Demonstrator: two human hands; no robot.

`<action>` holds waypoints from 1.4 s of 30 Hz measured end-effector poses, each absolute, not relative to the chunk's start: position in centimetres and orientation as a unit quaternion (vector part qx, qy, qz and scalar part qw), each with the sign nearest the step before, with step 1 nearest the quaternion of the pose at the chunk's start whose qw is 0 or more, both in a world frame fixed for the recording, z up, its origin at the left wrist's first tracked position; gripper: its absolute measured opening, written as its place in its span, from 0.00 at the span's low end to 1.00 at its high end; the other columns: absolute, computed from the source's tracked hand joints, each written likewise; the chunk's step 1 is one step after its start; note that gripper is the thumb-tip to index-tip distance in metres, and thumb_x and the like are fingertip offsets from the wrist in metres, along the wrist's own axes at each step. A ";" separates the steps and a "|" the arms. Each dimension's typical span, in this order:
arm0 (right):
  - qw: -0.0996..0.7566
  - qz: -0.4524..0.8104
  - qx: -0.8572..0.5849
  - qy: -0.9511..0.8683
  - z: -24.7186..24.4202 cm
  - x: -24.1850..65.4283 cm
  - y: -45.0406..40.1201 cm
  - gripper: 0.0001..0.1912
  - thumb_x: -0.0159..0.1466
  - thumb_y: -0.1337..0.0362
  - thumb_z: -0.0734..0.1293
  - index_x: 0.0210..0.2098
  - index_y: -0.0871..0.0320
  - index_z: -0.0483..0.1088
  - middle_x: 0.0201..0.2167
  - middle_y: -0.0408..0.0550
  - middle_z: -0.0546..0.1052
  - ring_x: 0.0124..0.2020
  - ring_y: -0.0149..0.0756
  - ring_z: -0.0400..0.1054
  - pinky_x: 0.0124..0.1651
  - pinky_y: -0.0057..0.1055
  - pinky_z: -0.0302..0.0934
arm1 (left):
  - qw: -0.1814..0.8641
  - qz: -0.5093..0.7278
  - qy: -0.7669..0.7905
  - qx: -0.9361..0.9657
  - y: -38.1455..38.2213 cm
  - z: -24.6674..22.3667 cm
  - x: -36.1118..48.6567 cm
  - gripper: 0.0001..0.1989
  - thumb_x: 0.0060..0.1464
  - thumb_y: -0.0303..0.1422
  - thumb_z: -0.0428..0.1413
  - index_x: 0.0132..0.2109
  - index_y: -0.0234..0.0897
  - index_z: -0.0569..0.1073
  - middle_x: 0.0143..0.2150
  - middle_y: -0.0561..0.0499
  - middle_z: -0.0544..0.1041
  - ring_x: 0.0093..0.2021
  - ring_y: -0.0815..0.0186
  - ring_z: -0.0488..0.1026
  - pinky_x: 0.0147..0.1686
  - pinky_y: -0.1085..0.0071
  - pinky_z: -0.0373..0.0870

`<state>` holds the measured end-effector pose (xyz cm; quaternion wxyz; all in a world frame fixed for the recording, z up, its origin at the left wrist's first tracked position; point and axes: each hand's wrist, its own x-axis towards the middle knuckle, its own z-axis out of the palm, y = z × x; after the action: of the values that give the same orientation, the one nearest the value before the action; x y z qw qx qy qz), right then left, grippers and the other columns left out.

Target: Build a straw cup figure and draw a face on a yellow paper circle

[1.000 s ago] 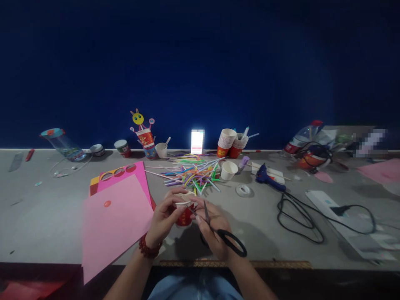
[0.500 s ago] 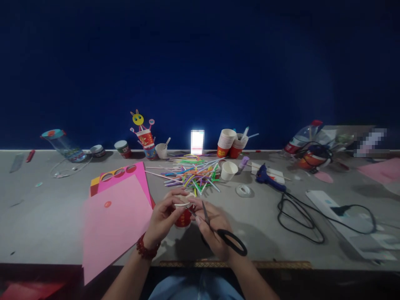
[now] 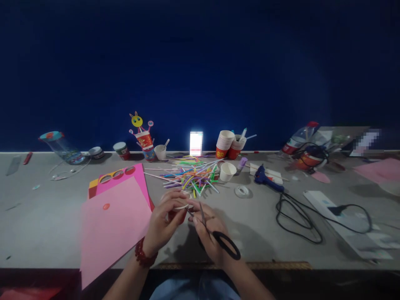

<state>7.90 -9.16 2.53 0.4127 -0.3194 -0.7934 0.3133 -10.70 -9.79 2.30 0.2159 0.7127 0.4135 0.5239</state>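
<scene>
My two forearms come in from the bottom edge and slant toward each other, a red bead bracelet [image 3: 145,253] on the left wrist. My right hand [image 3: 210,231] is closed around black-handled scissors [image 3: 216,236], thumb uppermost, fingers pointing inward toward the left; the blades stand apart, one reaching the cup's rim. My left hand [image 3: 165,218] grips a red paper cup [image 3: 173,215], fingers arched over its white rim, thumb on the near side. The cup is between my hands, above the near part of the grey table [image 3: 259,233]. Beyond it lie colourful straws [image 3: 190,175], then a lit phone [image 3: 196,143] standing upright.
</scene>
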 end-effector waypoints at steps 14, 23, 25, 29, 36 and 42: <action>0.471 0.326 -0.323 -0.753 1.7 7.9 -8.9 0.17 0.72 0.62 0.57 0.46 0.53 0.78 0.57 0.52 0.75 0.55 0.45 0.72 0.58 0.43 0.67 | 0.199 0.505 0.473 0.694 -9.8 2.2 -10.6 0.03 0.65 0.32 0.54 0.41 0.39 0.72 0.39 0.48 0.74 0.41 0.62 0.73 0.42 0.67 0.70; 0.465 0.284 -0.323 -0.773 1.6 8.2 -8.9 0.16 0.70 0.66 0.58 0.33 0.55 0.77 0.57 0.51 0.75 0.58 0.45 0.69 0.62 0.45 0.63 | 0.270 0.518 0.469 0.662 -9.8 2.0 -10.3 0.07 0.65 0.35 0.53 0.40 0.38 0.72 0.36 0.50 0.73 0.36 0.65 0.71 0.36 0.70 0.67; 0.464 0.285 -0.321 -0.775 1.6 8.2 -8.9 0.16 0.69 0.67 0.58 0.32 0.54 0.76 0.58 0.50 0.74 0.58 0.45 0.68 0.62 0.45 0.63 | 0.277 0.519 0.468 0.659 -9.8 1.8 -10.4 0.07 0.65 0.35 0.53 0.40 0.38 0.72 0.36 0.50 0.73 0.36 0.65 0.71 0.36 0.70 0.67; 0.469 0.301 -0.322 -0.765 1.5 8.2 -9.0 0.16 0.70 0.66 0.58 0.36 0.53 0.77 0.58 0.49 0.74 0.58 0.45 0.68 0.62 0.45 0.63 | 0.280 0.519 0.464 0.661 -9.8 1.7 -10.4 0.06 0.65 0.34 0.53 0.40 0.38 0.73 0.37 0.49 0.73 0.37 0.64 0.71 0.38 0.69 0.67; 0.474 0.303 -0.335 -0.756 2.3 7.9 -9.2 0.15 0.69 0.67 0.58 0.35 0.53 0.77 0.58 0.48 0.74 0.57 0.44 0.67 0.62 0.44 0.61 | 0.224 0.515 0.464 0.685 -10.1 1.7 -10.1 0.03 0.64 0.31 0.54 0.40 0.39 0.72 0.37 0.49 0.74 0.38 0.64 0.72 0.39 0.68 0.69; 0.505 0.374 -0.388 -0.674 1.0 7.0 -10.1 0.16 0.71 0.59 0.58 0.35 0.52 0.77 0.50 0.49 0.76 0.53 0.42 0.69 0.58 0.37 0.65 | 0.097 0.562 0.439 0.695 -10.1 0.9 -9.6 0.05 0.61 0.26 0.56 0.42 0.41 0.73 0.39 0.49 0.75 0.43 0.61 0.73 0.46 0.63 0.71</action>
<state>7.03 -10.12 1.05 0.5053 -0.3875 -0.6742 0.3741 -9.62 -10.07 0.86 0.0965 0.6949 0.4387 0.5616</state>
